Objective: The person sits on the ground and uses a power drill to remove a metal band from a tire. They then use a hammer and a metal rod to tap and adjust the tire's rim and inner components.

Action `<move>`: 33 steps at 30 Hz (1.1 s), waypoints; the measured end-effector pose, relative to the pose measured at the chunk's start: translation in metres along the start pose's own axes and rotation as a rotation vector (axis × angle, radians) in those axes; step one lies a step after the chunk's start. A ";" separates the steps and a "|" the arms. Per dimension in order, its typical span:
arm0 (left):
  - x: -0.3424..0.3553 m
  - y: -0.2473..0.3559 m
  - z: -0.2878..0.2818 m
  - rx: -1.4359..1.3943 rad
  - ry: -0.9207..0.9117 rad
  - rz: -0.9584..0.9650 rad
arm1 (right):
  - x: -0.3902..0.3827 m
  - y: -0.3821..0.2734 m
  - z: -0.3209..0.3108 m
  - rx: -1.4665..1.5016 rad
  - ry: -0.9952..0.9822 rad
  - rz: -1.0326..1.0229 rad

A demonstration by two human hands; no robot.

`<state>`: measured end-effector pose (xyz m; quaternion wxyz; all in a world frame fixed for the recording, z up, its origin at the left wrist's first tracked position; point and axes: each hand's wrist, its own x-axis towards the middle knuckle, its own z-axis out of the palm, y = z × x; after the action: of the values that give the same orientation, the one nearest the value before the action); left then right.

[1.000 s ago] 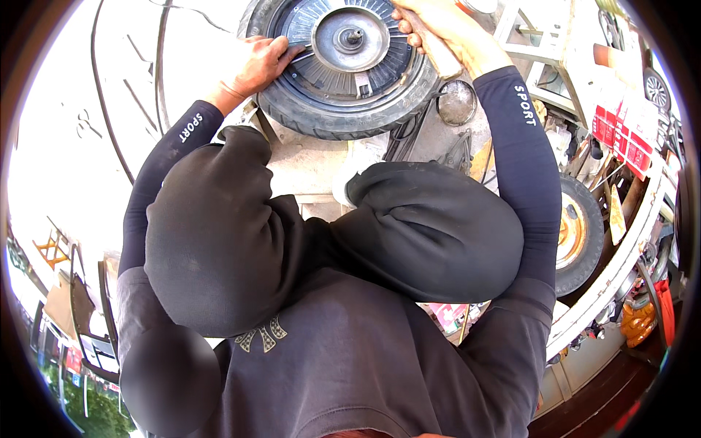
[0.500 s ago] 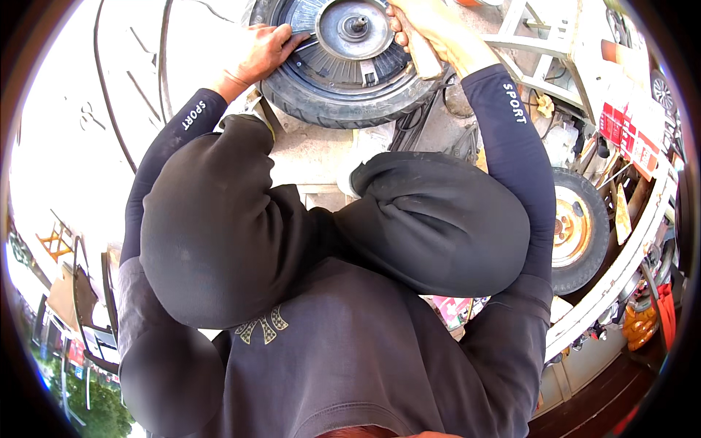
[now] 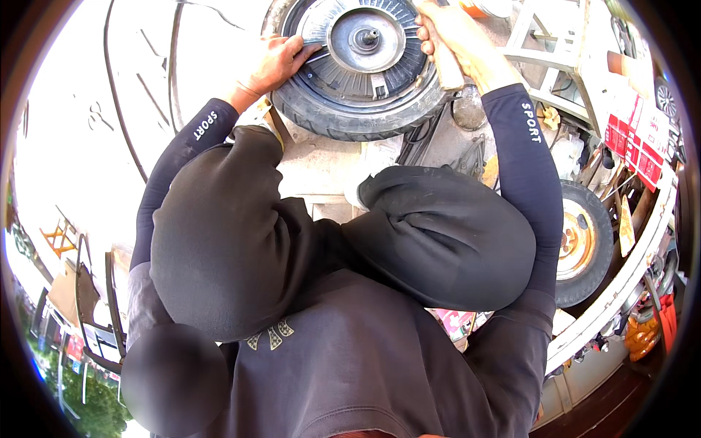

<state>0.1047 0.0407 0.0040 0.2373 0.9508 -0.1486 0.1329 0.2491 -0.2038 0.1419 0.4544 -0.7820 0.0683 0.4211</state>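
A wheel with a black tyre (image 3: 339, 130) and a ribbed metal hub (image 3: 367, 40) lies flat at the far side, its axle stub pointing up. At the hub's left edge my left hand (image 3: 272, 66) is closed on a thin metal rod (image 3: 321, 55), whose tip rests near the hub rim. My right hand (image 3: 447, 36) grips a tool by its wooden handle (image 3: 445, 67), over the wheel's right side. The tool's other end is out of view beyond the top edge, so its kind cannot be told.
My bent knees (image 3: 438, 237) fill the middle. To the right stand a small wheel with a rusty rim (image 3: 577, 241), a white metal frame (image 3: 544, 62) and a red-and-white box (image 3: 635, 135). Dark cables (image 3: 420, 139) lie below the tyre. A chair (image 3: 84, 299) stands at the left.
The whole view has shifted, so everything sits slightly lower and further right. My right hand with the wooden handle has moved slightly right relative to the wheel; my left hand keeps its place.
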 end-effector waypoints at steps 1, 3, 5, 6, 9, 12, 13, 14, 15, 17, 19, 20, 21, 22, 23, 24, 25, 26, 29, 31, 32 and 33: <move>0.001 0.002 -0.002 -0.008 0.004 -0.005 | -0.007 -0.001 0.008 -0.041 0.017 0.015; 0.003 0.005 -0.006 -0.015 -0.007 -0.009 | 0.002 -0.002 0.008 -0.019 -0.068 -0.013; 0.001 0.008 -0.004 -0.028 -0.013 -0.018 | 0.010 0.001 -0.008 -0.131 -0.070 0.012; 0.000 0.005 -0.004 -0.020 -0.022 -0.023 | 0.014 0.002 -0.011 -0.103 -0.034 -0.088; -0.002 0.007 -0.006 -0.011 -0.049 -0.022 | 0.006 0.013 -0.002 0.012 0.011 -0.050; 0.001 0.003 -0.005 -0.017 -0.045 -0.005 | 0.010 0.001 0.005 -0.059 -0.103 -0.062; 0.001 0.004 -0.004 -0.026 -0.052 -0.010 | 0.007 -0.007 -0.003 -0.089 -0.099 -0.028; -0.001 0.006 -0.001 -0.010 -0.024 -0.028 | 0.009 -0.005 -0.007 -0.056 -0.059 -0.027; -0.002 0.005 0.000 0.004 -0.024 -0.031 | 0.012 -0.001 -0.011 -0.022 -0.019 -0.025; -0.001 0.003 0.003 0.036 -0.019 -0.033 | 0.011 0.011 -0.005 0.035 0.042 -0.035; -0.005 0.005 0.001 -0.004 -0.082 -0.029 | 0.003 0.012 0.014 -0.003 -0.092 -0.022; -0.004 0.002 -0.001 -0.008 -0.115 -0.029 | 0.005 0.003 0.011 -0.070 -0.093 -0.048; -0.002 0.000 -0.003 -0.011 -0.148 -0.029 | 0.006 -0.006 0.005 -0.099 -0.065 -0.040; -0.001 0.000 -0.004 0.006 -0.137 -0.019 | 0.007 -0.015 -0.003 -0.128 -0.036 -0.032; 0.000 0.002 -0.005 -0.002 -0.123 -0.013 | 0.011 -0.017 -0.011 -0.156 -0.005 -0.019; 0.001 0.004 -0.006 -0.009 -0.109 -0.007 | 0.016 -0.011 -0.013 -0.075 0.025 -0.020; 0.003 0.004 -0.006 -0.016 -0.095 -0.001 | 0.016 -0.001 -0.010 -0.063 -0.002 -0.019; 0.001 0.001 -0.001 -0.045 -0.098 -0.021 | 0.010 0.001 0.001 -0.056 -0.032 -0.025; 0.001 0.002 -0.007 0.000 -0.082 0.020 | 0.004 -0.006 0.008 -0.120 -0.081 -0.041; 0.001 -0.002 -0.003 -0.022 -0.027 0.019 | 0.010 -0.017 -0.009 -0.155 -0.070 0.021; 0.003 -0.001 -0.001 -0.043 0.001 0.019 | 0.016 -0.017 -0.013 -0.074 -0.042 0.005; 0.003 -0.001 -0.001 -0.033 -0.001 0.028 | 0.014 -0.011 -0.011 -0.067 -0.051 -0.002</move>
<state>0.1077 0.0417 0.0053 0.2511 0.9446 -0.1643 0.1332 0.2698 -0.2018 0.1409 0.4300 -0.7858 0.0418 0.4425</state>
